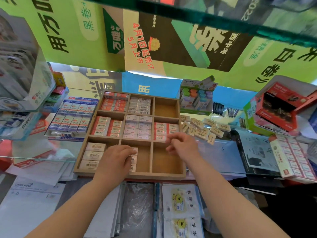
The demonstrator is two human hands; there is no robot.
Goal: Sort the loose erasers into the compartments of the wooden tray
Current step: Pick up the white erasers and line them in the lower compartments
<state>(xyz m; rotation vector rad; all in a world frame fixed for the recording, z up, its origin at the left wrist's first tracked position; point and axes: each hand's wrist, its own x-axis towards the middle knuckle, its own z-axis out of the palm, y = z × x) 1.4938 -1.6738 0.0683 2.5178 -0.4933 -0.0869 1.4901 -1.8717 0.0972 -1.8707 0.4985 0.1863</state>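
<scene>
Just right of the wooden tray [130, 176], well apart from both hands, the loose erasers [202, 129] lie heaped in cream wrappers, while the left hand [115, 160] presses straight fingers on white erasers [134, 158] in the near middle compartment and the right hand [182, 146] curls its fingers at red-and-white erasers [163, 128], too blurred to tell whether it pinches one.

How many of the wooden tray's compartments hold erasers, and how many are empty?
Compartments holding erasers: 7
Empty compartments: 2
Total compartments in the wooden tray: 9
</scene>
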